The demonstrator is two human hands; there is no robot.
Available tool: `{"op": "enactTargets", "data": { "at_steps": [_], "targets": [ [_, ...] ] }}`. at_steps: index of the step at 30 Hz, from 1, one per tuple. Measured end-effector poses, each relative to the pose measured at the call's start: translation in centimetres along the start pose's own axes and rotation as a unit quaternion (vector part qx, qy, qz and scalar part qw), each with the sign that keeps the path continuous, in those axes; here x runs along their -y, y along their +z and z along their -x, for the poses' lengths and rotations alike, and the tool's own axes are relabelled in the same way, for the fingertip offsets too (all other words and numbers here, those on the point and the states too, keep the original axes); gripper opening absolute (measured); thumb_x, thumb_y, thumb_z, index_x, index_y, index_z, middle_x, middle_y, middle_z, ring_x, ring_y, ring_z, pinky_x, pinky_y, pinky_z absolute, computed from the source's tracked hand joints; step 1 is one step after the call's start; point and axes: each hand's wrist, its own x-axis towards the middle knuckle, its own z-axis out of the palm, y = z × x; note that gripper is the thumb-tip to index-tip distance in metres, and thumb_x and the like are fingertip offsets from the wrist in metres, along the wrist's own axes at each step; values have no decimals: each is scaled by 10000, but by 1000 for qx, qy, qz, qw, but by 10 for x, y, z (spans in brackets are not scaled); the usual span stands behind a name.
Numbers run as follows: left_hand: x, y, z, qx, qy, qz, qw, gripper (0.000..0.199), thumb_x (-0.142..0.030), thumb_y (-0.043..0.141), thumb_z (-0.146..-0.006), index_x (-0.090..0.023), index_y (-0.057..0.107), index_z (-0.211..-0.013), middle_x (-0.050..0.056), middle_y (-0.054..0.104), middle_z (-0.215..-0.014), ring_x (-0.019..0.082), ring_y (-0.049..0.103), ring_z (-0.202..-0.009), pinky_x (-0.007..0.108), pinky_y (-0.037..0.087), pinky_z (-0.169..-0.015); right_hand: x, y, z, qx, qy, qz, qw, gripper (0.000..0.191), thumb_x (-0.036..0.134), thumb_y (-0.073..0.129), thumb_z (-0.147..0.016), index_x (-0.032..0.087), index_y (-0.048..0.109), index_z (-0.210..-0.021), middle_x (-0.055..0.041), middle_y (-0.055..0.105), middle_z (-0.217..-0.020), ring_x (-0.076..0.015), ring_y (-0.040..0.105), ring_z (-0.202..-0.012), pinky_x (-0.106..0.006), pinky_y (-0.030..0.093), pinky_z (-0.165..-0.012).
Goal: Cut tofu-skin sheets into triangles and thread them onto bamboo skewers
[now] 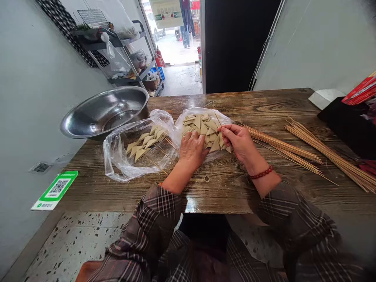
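My right hand (235, 141) pinches a thin wooden skewer (217, 118), which slants up over a pile of flat beige triangular pieces (202, 124) in a clear plastic bag (225, 117). My left hand (191, 150) rests at the near side of that pile, its fingers curled down among the pieces. Its fingertips are hidden, so what they grip does not show. To the left, threaded triangular pieces (143, 141) lie on another clear plastic bag (117, 168), with bare skewer ends (157, 163) pointing toward me.
Bundles of skewers (282, 145) and more skewers (329, 154) lie at the right. A steel basin (108, 111) stands at the back left of the wooden table (223, 192). A black box (337, 117) with red packets sits far right; a green QR card (55, 190) lies at the left edge.
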Motion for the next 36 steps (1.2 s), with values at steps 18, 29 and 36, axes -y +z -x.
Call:
{"op": "enactTargets", "data": {
  "at_steps": [18, 29, 36],
  "targets": [
    [9, -9, 2, 0, -22, -36, 999, 236, -229, 491, -915, -138, 694, -992, 163, 670, -1107, 343, 566, -1115, 459, 412, -859, -2, -1, 1, -12, -2, -19, 1000, 263, 396, 777, -689, 166, 712, -797, 52, 523, -572, -59, 431, -498, -189, 299, -431],
    [15, -4, -3, -66, -42, 189, 979, 80, -175, 586, -845, -145, 647, -803, 140, 680, -1018, 283, 612, -1028, 427, 461, -878, 4, 1, 4, -4, 0, -3, 1000, 274, 422, 746, -708, 174, 696, -813, 54, 502, -580, -68, 415, -492, -207, 309, -431],
    [21, -6, -6, -51, -148, 748, 645, 182, -302, 688, -843, -155, 583, -864, 44, 731, -784, 115, 672, -641, 254, 531, -692, 6, 4, 13, 54, -47, 107, 992, 236, 377, 647, -819, 180, 727, -921, 36, 520, -608, -89, 426, -519, -229, 327, -466]
  ]
}}
